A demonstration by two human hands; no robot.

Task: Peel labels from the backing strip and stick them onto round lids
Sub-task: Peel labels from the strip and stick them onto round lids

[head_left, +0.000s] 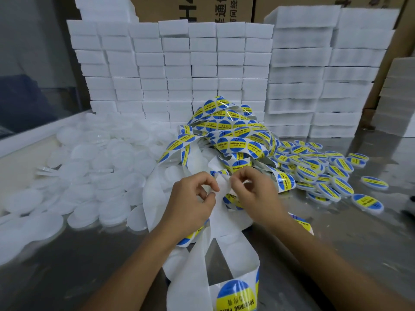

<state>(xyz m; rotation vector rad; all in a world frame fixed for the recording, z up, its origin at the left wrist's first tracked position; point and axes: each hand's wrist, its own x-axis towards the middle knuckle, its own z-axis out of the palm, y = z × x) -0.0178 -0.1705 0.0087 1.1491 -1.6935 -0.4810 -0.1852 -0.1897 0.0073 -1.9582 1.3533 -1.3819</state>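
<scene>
A tangled white backing strip [233, 140] carrying round blue-and-yellow labels is heaped at the table's middle and trails down toward me. My left hand [190, 203] and my right hand [253, 196] meet at the strip's near part, each pinching the white paper between thumb and fingertips. A blue-and-yellow label [219, 173] shows just above my fingertips. Plain white round lids [89, 176] lie in a large pile on the left. Lids with labels on them [323, 173] lie in a pile on the right.
Stacks of white boxes [179, 70] form a wall at the back, with cardboard cartons [195, 7] behind. The table [348, 239] is shiny metal. Empty backing strip loops [202, 265] hang near the front edge, one label [235, 297] still on it.
</scene>
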